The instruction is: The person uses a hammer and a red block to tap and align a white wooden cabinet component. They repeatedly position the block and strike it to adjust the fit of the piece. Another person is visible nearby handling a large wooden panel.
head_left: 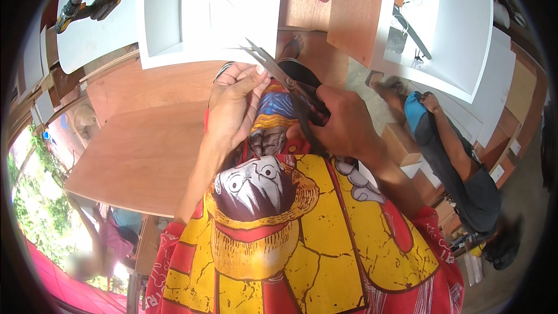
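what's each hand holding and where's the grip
The right hand holds scissors by the dark handles, blades open. The left hand has its fingertips at the edge of the white board; a firm grip cannot be told.

One pair of scissors (290,84), one drill (87,3).

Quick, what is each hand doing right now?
Left hand: closed, pinching the edge of the white sheet.
Right hand: closed on the scissors.
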The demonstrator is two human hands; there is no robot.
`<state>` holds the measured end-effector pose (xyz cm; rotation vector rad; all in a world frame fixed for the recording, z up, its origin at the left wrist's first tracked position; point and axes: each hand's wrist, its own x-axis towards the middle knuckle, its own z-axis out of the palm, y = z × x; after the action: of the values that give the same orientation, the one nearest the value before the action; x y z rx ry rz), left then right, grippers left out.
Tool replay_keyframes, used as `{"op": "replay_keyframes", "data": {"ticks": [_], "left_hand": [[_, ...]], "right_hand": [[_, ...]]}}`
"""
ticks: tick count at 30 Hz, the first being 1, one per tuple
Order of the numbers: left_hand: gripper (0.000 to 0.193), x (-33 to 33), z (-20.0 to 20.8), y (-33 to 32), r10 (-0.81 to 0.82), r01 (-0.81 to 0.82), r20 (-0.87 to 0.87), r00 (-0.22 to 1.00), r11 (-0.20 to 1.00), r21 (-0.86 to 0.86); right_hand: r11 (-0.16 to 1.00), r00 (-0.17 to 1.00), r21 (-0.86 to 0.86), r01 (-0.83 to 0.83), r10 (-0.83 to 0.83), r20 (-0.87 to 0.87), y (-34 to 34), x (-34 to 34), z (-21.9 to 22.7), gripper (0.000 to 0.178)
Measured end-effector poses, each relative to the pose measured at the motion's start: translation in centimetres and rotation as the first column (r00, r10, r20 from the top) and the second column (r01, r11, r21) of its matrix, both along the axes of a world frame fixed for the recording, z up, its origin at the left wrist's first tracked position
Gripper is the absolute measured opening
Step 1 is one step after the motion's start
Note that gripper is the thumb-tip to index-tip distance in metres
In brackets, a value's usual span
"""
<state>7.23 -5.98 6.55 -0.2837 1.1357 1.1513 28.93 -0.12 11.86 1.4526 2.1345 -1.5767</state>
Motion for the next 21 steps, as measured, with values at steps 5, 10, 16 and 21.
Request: {"op": "replay_keyframes", "data": {"ticks": [5, 10, 16, 21], "left_hand": [[0.008, 0.0, 0.0, -0.1, 0.002, -0.002, 0.006, 1.000, 1.000, 0.005], [0.009, 0.2, -0.2, -0.1, 0.001, -0.001, 0.017, 1.000, 1.000, -0.002], [0.010, 0.1, 0.2, 0.1, -0.054, 0.055, -0.024, 0.998, 0.998, 0.015], [0.008, 0.6, 0.2, 0.4, -0.046, 0.042, -0.112, 0.993, 0.999, -0.030]], "right_hand": [[0.999, 1.000, 0.054, -0.009, 0.008, 0.010, -0.6, 0.4, -0.7, 0.064], [0.996, 0.996, 0.043, 0.075, -0.073, -0.054, -1.0, 0.5, -0.9, 0.061], [0.990, 0.984, -0.017, 0.138, -0.139, -0.112, -2.2, 1.0, -2.2, 0.056], [0.949, 0.950, -0.160, 0.271, -0.290, -0.113, -1.3, 0.4, -0.5, 0.031]]}}
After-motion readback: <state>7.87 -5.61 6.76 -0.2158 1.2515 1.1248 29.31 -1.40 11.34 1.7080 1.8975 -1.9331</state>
